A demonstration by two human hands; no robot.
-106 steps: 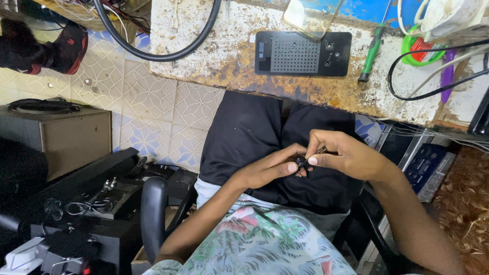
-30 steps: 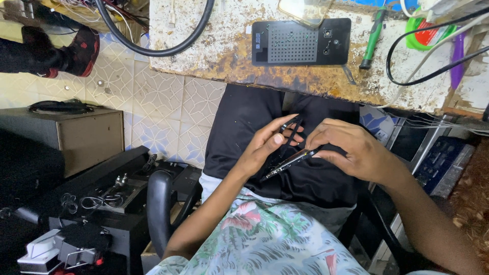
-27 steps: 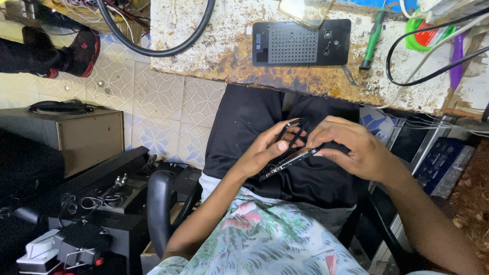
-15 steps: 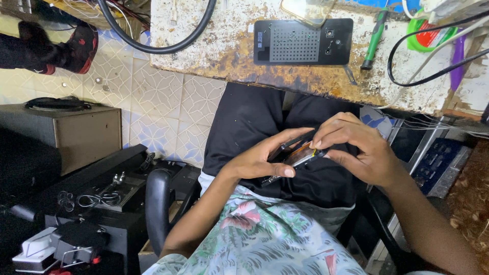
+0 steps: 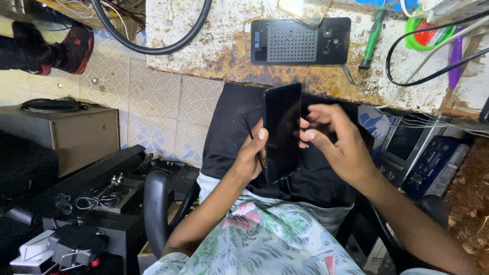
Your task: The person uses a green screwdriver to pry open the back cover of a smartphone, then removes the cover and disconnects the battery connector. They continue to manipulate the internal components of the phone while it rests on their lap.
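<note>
Worn and rust-stained, my table (image 5: 224, 56) runs across the far side of the view, above a pale patterned tile floor (image 5: 158, 109) on the left. I sit close to it, with black cloth over my lap and a floral shirt near the bottom edge.

1 second ago my 2 hands were bunched low over my lap around thin dark tweezers. Now a black phone (image 5: 281, 133) stands upright between them, lifted clear of my lap and just near the table edge. I judge this to mean the fine tool work has paused and I am looking over the phone itself.

My left hand (image 5: 250, 155) holds the phone from its left edge, thumb pressed on the front, grip closed around it. A thin dark tool, probably the tweezers (image 5: 250, 133), is tucked along the same hand. My right hand (image 5: 338, 145) is spread, fingers loosely curled, fingertips touching the phone's right edge; it holds nothing.

Slim, rectangular and glossy, the phone shows a dark, blank face with no lit screen.

On the table lie a black perforated mat (image 5: 300, 42), a green-handled screwdriver (image 5: 373, 36) to its right, and a thick black cable (image 5: 153, 48) looping on the left.
</note>
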